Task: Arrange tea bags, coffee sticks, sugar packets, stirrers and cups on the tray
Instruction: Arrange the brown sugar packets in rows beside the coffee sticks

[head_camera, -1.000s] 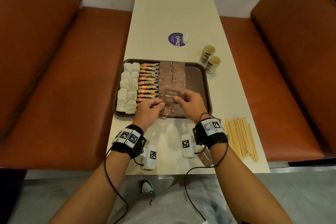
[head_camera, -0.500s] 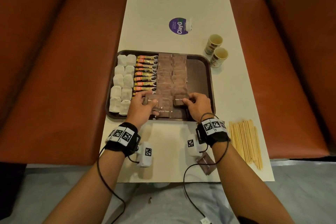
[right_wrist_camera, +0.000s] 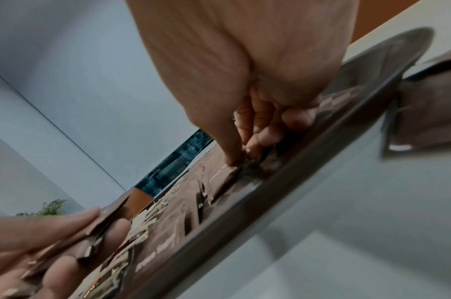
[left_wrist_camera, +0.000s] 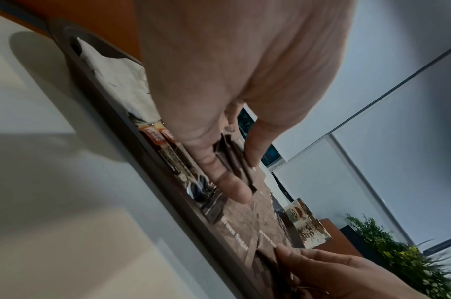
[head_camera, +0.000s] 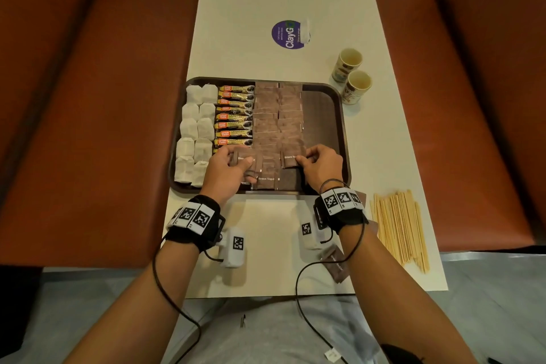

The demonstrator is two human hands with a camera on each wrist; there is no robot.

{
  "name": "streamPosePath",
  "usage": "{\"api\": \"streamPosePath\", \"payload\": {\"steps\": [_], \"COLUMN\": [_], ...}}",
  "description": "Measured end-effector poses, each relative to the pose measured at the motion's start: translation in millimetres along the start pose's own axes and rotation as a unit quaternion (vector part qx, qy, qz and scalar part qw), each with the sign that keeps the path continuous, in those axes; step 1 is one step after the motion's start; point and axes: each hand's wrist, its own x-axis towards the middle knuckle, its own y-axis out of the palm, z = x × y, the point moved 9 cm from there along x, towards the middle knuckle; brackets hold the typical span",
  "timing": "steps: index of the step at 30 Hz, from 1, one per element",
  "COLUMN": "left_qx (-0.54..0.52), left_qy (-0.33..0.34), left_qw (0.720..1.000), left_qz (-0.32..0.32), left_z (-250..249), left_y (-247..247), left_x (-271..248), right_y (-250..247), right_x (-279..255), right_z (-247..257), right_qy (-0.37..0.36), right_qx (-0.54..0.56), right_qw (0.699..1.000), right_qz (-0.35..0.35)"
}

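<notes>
A dark brown tray (head_camera: 344, 139) holds white tea bags (head_camera: 196, 130) at the left, a column of coffee sticks (head_camera: 235, 115) and two columns of brown sugar packets (head_camera: 277, 115). My left hand (head_camera: 227, 167) grips a small stack of brown sugar packets (head_camera: 245, 160) over the tray's near edge; thumb and fingers pinch that stack (left_wrist_camera: 234, 161) in the left wrist view. My right hand (head_camera: 320, 164) pinches one brown sugar packet (head_camera: 292, 158) flat on the tray, its fingertips (right_wrist_camera: 234, 159) pressing its edge. Two paper cups (head_camera: 350, 60) stand right of the tray.
Wooden stirrers (head_camera: 399, 227) lie in a pile on the table at the near right. More loose sugar packets (head_camera: 336, 264) lie under my right wrist. A purple round sticker (head_camera: 288, 34) is on the table beyond the tray. Orange benches (head_camera: 88, 97) flank the narrow table.
Both hands came down from above the tray to its near end. The right hand took one packet off the stack and laid it in the right sugar column; the left keeps the stack.
</notes>
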Motion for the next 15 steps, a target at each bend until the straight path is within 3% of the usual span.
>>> {"api": "streamPosePath", "payload": {"steps": [15], "left_qx": [0.006], "left_qy": [0.002], "left_qw": [1.000], "left_qz": [0.001], "left_z": [-2.7], "left_y": [-3.9], "left_x": [0.5], "right_y": [-1.4], "right_x": [-3.7], "right_z": [3.9], "right_qy": [0.026], "right_qx": [0.012], "right_qw": [0.999], "right_qz": [-0.030]}}
